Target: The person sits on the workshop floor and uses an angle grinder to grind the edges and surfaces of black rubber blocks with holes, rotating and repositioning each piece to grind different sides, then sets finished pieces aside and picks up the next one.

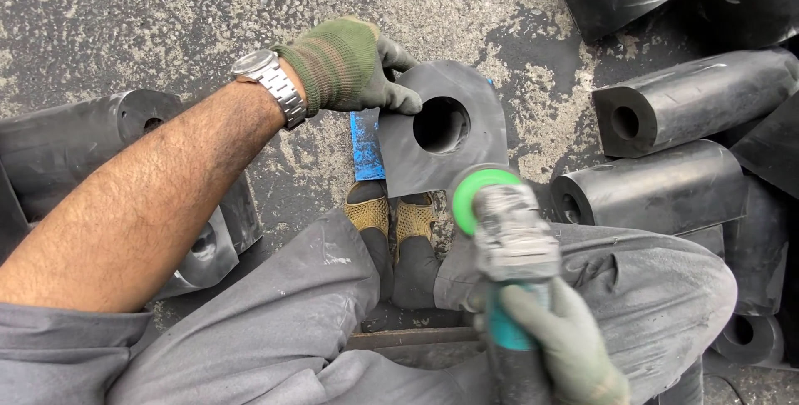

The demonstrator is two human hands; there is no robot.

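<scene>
My left hand point(354, 65), in a green and grey glove, grips the upper left edge of a black rubber block point(466, 143) that has a round hole through it. The block stands on end on the floor, held between my feet in tan mesh shoes point(391, 215). A blue strip point(366, 145) lies under the block's left side. My right hand point(566, 342), in a grey glove, holds a hand grinder point(509, 238) with a green disc at its head, just in front of the block's lower right corner. A metal watch is on my left wrist.
Several black rubber blocks with holes lie at the right point(695, 105) and another group lies at the left point(75, 143). The floor point(166, 22) is dusty dark concrete. My grey trouser legs fill the lower part of the view.
</scene>
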